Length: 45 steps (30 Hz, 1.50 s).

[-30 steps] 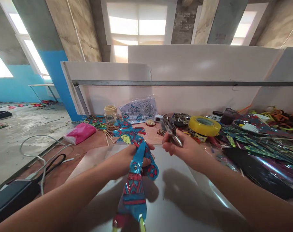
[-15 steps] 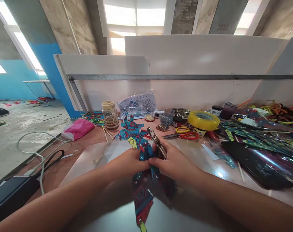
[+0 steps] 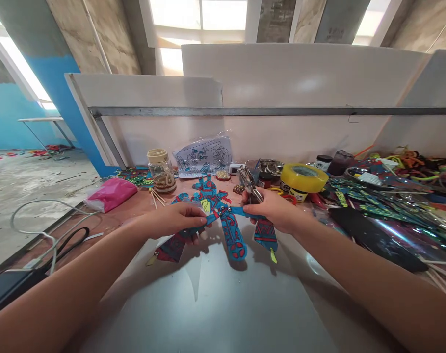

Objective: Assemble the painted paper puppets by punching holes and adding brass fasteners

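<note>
A jointed shadow puppet (image 3: 233,238), blue with red and dark patterns and small metal studs at its joints, is stretched between my hands over the work surface. My left hand (image 3: 178,218) pinches one of its arms, whose patterned end piece (image 3: 171,247) hangs below my fingers. On the other side my right hand (image 3: 276,208) is closed on the opposite arm, and that end piece (image 3: 265,235) dangles with a yellow tip. The same hand also holds a silver plier-like tool (image 3: 250,184), pointing up and away. My palm covers part of its handles.
Behind the puppet stand a lidded jar (image 3: 162,171) and a line drawing (image 3: 204,154) in clear plastic. A yellow tape roll (image 3: 304,177) rests on pots at right, beside a black phone-like slab (image 3: 377,238) and glossy strips. A pink packet (image 3: 112,194) and cables lie left.
My hands have moved apart. The puppet, bunched between them before, is now spread sideways by its arms, with its patterned middle piece showing. The tool has moved right with my right hand.
</note>
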Available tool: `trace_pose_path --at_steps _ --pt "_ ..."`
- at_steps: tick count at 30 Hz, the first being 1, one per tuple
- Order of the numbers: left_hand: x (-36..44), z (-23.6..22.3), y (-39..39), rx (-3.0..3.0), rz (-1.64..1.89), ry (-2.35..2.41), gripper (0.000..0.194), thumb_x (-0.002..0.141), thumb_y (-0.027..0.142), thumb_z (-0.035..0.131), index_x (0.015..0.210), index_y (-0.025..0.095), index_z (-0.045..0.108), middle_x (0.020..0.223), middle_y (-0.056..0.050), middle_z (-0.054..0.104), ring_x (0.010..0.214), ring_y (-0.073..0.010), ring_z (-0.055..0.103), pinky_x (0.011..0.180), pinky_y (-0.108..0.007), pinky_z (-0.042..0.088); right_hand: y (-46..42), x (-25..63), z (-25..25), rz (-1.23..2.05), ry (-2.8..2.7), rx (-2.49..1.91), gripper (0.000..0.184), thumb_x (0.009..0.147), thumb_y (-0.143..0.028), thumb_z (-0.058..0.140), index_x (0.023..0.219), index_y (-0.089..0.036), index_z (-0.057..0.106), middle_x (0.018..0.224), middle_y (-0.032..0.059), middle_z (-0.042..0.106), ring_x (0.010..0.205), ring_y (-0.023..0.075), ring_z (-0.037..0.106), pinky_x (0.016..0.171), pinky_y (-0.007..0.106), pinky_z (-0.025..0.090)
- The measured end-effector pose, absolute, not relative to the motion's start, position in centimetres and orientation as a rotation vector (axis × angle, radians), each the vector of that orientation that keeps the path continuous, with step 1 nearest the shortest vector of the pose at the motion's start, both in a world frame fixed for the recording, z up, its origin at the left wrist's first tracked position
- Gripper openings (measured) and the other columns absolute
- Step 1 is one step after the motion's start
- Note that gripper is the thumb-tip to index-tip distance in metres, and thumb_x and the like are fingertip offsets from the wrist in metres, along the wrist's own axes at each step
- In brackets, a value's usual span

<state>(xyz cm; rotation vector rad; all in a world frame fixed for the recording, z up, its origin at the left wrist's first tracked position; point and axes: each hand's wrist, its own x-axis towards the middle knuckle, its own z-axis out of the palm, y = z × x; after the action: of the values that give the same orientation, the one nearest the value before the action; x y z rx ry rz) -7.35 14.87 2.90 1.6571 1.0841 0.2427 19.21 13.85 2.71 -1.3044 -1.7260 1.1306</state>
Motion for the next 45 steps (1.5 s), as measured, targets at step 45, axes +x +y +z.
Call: trace_pose_path --at_steps 45 --pt "-10.8 2.4 25.6 2.544 -0.257 1.720 0.064 0.073 0.011 0.056 0.136 0.021 0.057 0.143 -0.009 0.056 0.128 -0.0260 0.054 0.100 -0.031 0.044 18.8 20.8 -4.9 0.411 -1.800 -1.394 0.027 0.083 -0.044 0.051 0.089 -0.019 0.061 0.088 0.0063 0.067 0.081 0.0243 0.061 0.073 0.035 0.044"
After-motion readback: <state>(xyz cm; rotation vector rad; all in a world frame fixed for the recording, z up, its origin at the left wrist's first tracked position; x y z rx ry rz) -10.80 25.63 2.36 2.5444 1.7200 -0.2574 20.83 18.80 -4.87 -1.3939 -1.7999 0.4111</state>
